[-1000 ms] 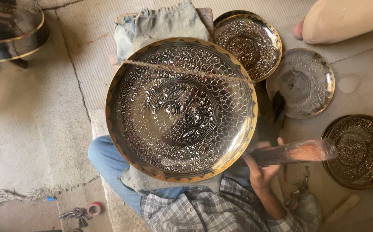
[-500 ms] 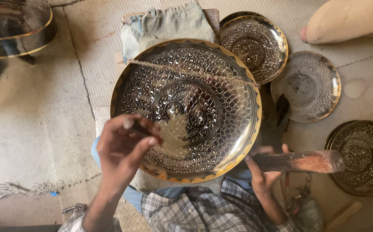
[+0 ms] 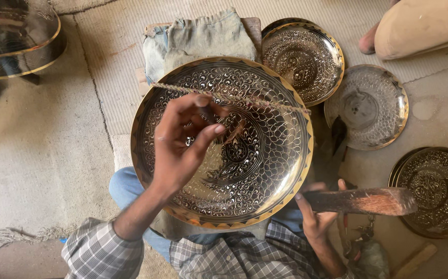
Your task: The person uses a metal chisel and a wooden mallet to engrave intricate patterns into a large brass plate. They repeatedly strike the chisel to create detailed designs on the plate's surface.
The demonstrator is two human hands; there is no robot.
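left hand [image 3: 182, 147] pinches a small tool over one large engraved plate [image 3: 265, 201]; right hand [image 3: 314, 217] grips wooden mallet [image 3: 361, 201]; three smaller plates [image 3: 304, 54] beside.

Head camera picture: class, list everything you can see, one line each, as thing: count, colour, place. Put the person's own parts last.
Large engraved plate: one, brass and silver, centre, on the lap.
Cord: one, tan, across the large plate's upper part.
Smaller engraved plates: three, brassy, right side.
Folded cloth: one, grey-blue, above the large plate.
Wooden mallet: one, brown, lower right.
Left hand: fingers pinching a small tool, over the large plate.
Right hand: grips the mallet.
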